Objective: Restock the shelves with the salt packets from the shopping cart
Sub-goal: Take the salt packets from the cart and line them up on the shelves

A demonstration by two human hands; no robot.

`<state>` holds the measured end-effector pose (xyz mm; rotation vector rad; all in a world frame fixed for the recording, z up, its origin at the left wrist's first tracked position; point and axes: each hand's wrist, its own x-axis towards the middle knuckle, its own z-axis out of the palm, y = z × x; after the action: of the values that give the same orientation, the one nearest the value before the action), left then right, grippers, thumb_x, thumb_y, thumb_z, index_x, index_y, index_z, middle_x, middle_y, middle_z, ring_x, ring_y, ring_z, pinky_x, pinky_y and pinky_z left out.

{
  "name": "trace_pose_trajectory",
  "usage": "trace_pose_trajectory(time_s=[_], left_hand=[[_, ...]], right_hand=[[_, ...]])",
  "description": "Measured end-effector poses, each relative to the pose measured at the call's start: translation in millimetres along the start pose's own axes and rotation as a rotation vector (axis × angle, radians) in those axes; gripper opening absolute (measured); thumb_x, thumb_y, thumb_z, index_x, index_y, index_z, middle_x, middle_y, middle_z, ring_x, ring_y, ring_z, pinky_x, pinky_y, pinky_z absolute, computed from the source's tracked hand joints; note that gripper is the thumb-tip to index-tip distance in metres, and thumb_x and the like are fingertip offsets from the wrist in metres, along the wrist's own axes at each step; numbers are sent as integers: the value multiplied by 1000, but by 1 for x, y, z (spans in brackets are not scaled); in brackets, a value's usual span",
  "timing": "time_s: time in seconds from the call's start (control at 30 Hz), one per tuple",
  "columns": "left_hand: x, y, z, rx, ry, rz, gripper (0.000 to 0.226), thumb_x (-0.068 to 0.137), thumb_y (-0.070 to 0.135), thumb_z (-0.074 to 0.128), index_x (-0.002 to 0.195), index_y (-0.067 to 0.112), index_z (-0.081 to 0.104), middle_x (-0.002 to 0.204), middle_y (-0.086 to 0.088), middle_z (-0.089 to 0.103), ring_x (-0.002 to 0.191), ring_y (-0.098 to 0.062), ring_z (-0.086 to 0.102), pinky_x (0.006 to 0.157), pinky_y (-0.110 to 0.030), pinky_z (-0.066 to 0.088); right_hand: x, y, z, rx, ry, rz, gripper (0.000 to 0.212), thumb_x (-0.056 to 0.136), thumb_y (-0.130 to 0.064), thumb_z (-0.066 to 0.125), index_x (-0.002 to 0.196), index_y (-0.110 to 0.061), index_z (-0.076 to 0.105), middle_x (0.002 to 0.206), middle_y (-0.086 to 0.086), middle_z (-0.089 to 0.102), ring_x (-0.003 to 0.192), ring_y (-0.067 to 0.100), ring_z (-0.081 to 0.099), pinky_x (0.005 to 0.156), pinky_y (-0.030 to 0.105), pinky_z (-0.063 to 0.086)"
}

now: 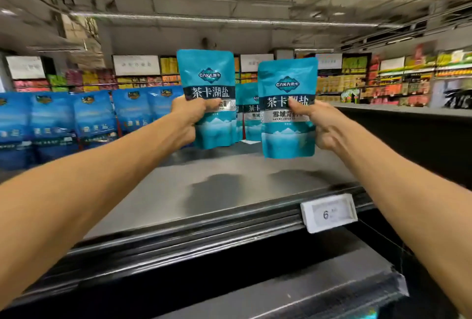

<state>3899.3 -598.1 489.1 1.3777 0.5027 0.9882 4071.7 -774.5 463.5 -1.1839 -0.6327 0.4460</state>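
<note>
Salt packets: one upright in the left hand (190,114), one (288,109) upright in the right hand (319,124), each gripped at mid-height, held above the bare shelf (229,191). A stocked packet (251,114) stands behind, between them, slightly nearer the right.

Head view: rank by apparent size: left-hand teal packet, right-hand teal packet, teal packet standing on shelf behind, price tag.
1-2. Left-hand packet and right-hand packet: alike, no ranking.
3. Shelf packet: partly hidden, farther away, so unsure.
4. Price tag.
</note>
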Motion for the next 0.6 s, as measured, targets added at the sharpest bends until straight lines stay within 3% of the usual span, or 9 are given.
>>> trace_pose_trajectory(time_s=[0.07, 0.2, 0.33, 0.4, 0.47, 0.53, 0.6], left_hand=[[32, -19, 12, -3, 31, -15, 39, 78, 0, 76, 116, 4, 67, 107, -15, 73, 90, -30, 72, 73, -46, 60], [89, -56, 33, 26, 63, 3, 36, 77, 0, 79, 110, 6, 69, 106, -14, 73, 94, -32, 72, 82, -51, 59], [129, -85, 42, 143, 87, 42, 32, 73, 5, 83, 102, 11, 70, 103, -10, 74, 95, -29, 72, 87, -50, 58], [141, -97, 43, 196, 62, 58, 36, 74, 5, 83, 107, 9, 69, 105, -9, 74, 97, -27, 71, 90, -47, 57], [147, -104, 38, 265, 18, 62, 38, 75, 4, 82, 109, 7, 67, 108, -9, 73, 96, -25, 71, 88, -42, 58], [149, -106, 29, 427, -50, 52, 33, 73, 3, 83, 100, 11, 67, 104, -6, 72, 85, -15, 69, 74, -26, 58], [147, -106, 20, 550, -118, 23, 36, 70, 4, 86, 100, 11, 67, 103, -5, 71, 80, -12, 67, 69, -19, 54]], right_hand=[[43, 5, -2, -15, -9, 46, 34, 82, -19, 77, 115, -15, 68, 98, 5, 78, 85, 22, 76, 63, 38, 62], [114, 17, -9, -63, -48, 121, 29, 86, -17, 74, 114, -15, 67, 110, 8, 75, 98, 25, 73, 90, 45, 58], [157, 35, -9, -78, -96, 172, 35, 86, -14, 72, 120, -14, 64, 112, 9, 74, 101, 26, 71, 88, 45, 58], [172, 46, -9, -95, -128, 169, 38, 86, -9, 71, 123, -12, 62, 114, 9, 73, 106, 26, 69, 96, 44, 54], [181, 53, -13, -263, -177, 155, 39, 84, -2, 72, 122, -9, 63, 113, 7, 73, 110, 24, 66, 99, 40, 50], [182, 55, -19, -561, -242, 133, 39, 79, 0, 77, 116, -10, 66, 109, 1, 72, 107, 20, 62, 90, 33, 47], [184, 57, -24, -707, -281, 104, 47, 76, 3, 79, 119, -11, 66, 112, -1, 69, 105, 17, 59, 91, 31, 45]])
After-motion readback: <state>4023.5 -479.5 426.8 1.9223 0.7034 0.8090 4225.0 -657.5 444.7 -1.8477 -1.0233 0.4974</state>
